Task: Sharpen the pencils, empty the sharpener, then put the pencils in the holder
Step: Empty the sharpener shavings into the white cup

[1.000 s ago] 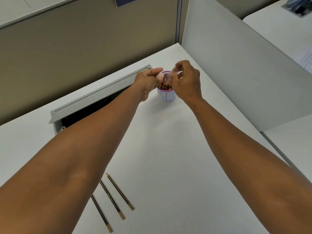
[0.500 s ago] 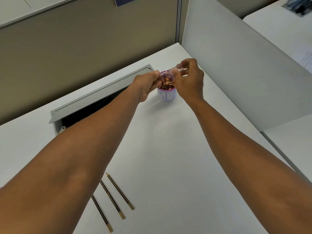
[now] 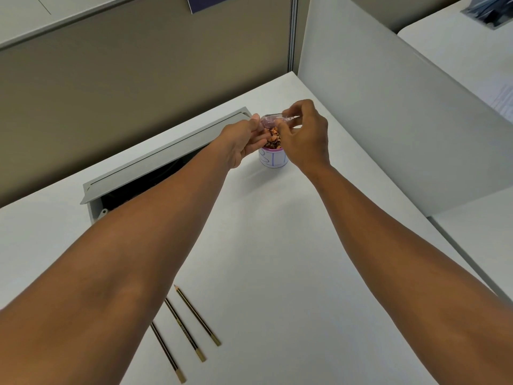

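Note:
A small white cup (image 3: 273,159) with blue writing and a purple rim stands on the white desk (image 3: 277,259), heaped with pencil shavings (image 3: 273,138). Just above it, my right hand (image 3: 305,140) pinches a clear pinkish sharpener casing (image 3: 273,120), tipped on its side over the cup. My left hand (image 3: 241,141) is at the casing's left end, its fingers closed against it; what it grips there is hidden. Three dark pencils (image 3: 184,329) with gold ends lie side by side near the desk's front, partly under my left forearm.
An open grey cable tray (image 3: 166,154) with a raised lid runs along the back left of the desk. A white divider panel (image 3: 388,120) walls off the right side, close to the cup. A tan partition stands behind.
The clear casing has lifted and tilted onto its side above the cup, held higher by my right hand. Shavings now heap above the cup's rim. The pencils have not moved.

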Demonstrator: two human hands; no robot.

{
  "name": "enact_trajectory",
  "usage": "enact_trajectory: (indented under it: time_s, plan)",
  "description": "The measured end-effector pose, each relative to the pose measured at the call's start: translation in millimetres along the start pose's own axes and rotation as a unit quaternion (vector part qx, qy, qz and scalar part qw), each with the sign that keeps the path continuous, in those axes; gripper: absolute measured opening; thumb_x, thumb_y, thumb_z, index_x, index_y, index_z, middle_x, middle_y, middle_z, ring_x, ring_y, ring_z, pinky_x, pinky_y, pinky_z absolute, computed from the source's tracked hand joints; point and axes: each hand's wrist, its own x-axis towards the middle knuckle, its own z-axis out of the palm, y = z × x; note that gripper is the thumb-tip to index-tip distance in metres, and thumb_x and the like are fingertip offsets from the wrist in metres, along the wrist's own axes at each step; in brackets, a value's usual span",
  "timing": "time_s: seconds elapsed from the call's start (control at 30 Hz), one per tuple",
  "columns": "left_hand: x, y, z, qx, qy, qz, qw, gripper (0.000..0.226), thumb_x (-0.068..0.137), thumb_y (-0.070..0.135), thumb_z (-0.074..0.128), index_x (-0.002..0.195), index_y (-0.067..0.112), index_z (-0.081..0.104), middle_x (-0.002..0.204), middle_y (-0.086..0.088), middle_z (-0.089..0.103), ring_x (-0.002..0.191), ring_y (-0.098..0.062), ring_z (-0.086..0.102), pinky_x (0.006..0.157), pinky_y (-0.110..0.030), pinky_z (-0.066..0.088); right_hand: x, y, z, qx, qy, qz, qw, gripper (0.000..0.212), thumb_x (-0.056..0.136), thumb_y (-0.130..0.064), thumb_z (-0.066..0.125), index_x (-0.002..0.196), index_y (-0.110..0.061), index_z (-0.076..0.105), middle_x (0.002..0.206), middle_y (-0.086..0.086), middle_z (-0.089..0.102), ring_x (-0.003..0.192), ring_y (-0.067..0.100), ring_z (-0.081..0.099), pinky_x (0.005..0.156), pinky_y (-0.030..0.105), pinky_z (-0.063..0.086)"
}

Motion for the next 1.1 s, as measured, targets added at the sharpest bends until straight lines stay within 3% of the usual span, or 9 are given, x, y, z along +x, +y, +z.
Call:
enact_trajectory:
  time_s: [0.13,0.27,0.43,0.57,0.67,0.73,0.83,0.97,1.1]
  plan:
    - [-4,3,2,0.005,0.001,-0.005,1.0,0.029,0.098,0.033,0.059,0.097,0.007,0.071,0.091,-0.009,0.078,0.082,-0.015,0.076,0.078,-0.027,0.062,-1,-1,0,0.009,0.058,0.035,0.998,0.026,0.083,-0.016,0.07,0.102,-0.009,0.053,0.1,0.005,0.063,0.086,0.015,0.065,0.068,0.018,0.057]
    - [-5,3,2,0.012,0.006,-0.008,1.0,0.03,0.098,0.035,0.059,0.097,0.007,0.071,0.092,-0.009,0.078,0.088,-0.016,0.076,0.08,-0.028,0.061,-2,0,1,-0.001,0.012,0.04,0.999,0.025,0.084,-0.019,0.07,0.1,-0.009,0.053,0.099,0.005,0.064,0.084,0.014,0.064,0.065,0.015,0.054]
    - [-7,2,3,0.027,0.012,-0.011,0.999,0.031,0.097,0.036,0.06,0.097,0.007,0.072,0.087,-0.008,0.079,0.082,-0.015,0.076,0.074,-0.026,0.062,-1,1,-3,0.021,0.075,0.062,0.995,0.028,0.083,-0.017,0.072,0.1,-0.007,0.053,0.1,0.007,0.062,0.085,0.017,0.064,0.061,0.005,0.048]
    - [-8,4,3,0.019,0.008,-0.015,1.0,0.032,0.098,0.035,0.06,0.103,0.006,0.072,0.086,-0.008,0.079,0.077,-0.013,0.075,0.067,-0.024,0.062,-3,4,-1,-0.009,0.006,0.05,0.999,0.027,0.083,-0.022,0.072,0.096,-0.007,0.054,0.096,0.007,0.064,0.083,0.016,0.063,0.062,0.011,0.05]
    - [-10,4,3,0.02,0.005,-0.023,1.0,0.031,0.097,0.035,0.061,0.099,0.005,0.071,0.083,-0.007,0.078,0.071,-0.012,0.075,0.061,-0.022,0.061,-5,8,-3,-0.027,0.058,0.075,0.995,0.025,0.082,-0.017,0.072,0.095,-0.007,0.053,0.096,0.008,0.061,0.083,0.019,0.062,0.055,0.003,0.043]
    - [-10,4,2,0.023,0.009,-0.024,0.999,0.031,0.097,0.035,0.061,0.096,0.005,0.07,0.08,-0.007,0.078,0.068,-0.012,0.074,0.06,-0.022,0.06,-6,9,-2,-0.018,0.058,0.072,0.996,0.026,0.082,-0.018,0.073,0.096,-0.008,0.053,0.096,0.006,0.06,0.083,0.018,0.062,0.057,0.004,0.045]
    - [-8,3,2,0.047,0.021,-0.021,0.998,0.029,0.096,0.034,0.063,0.093,0.006,0.072,0.082,-0.007,0.078,0.069,-0.011,0.073,0.065,-0.023,0.061,-6,9,-1,-0.018,0.037,0.076,0.996,0.027,0.082,-0.019,0.073,0.098,-0.011,0.053,0.097,0.004,0.061,0.086,0.016,0.063,0.06,0.007,0.046]
    - [-9,-1,2,0.058,0.032,-0.001,0.998,0.021,0.092,0.027,0.07,0.099,0.007,0.072,0.094,-0.009,0.078,0.075,-0.011,0.074,0.075,-0.026,0.062,-5,9,-2,-0.015,0.02,0.105,0.994,0.035,0.083,-0.016,0.07,0.115,-0.01,0.055,0.112,0.005,0.062,0.1,0.014,0.059,0.06,-0.002,0.04]
    - [-16,2,0,0.038,0.027,0.012,0.999,0.012,0.094,0.02,0.068,0.1,0.011,0.072,0.096,-0.009,0.077,0.077,-0.01,0.072,0.076,-0.025,0.061,-10,6,-5,-0.007,0.004,0.125,0.992,0.03,0.084,-0.013,0.067,0.113,-0.011,0.061,0.115,0.005,0.061,0.102,0.015,0.06,0.054,-0.003,0.039]
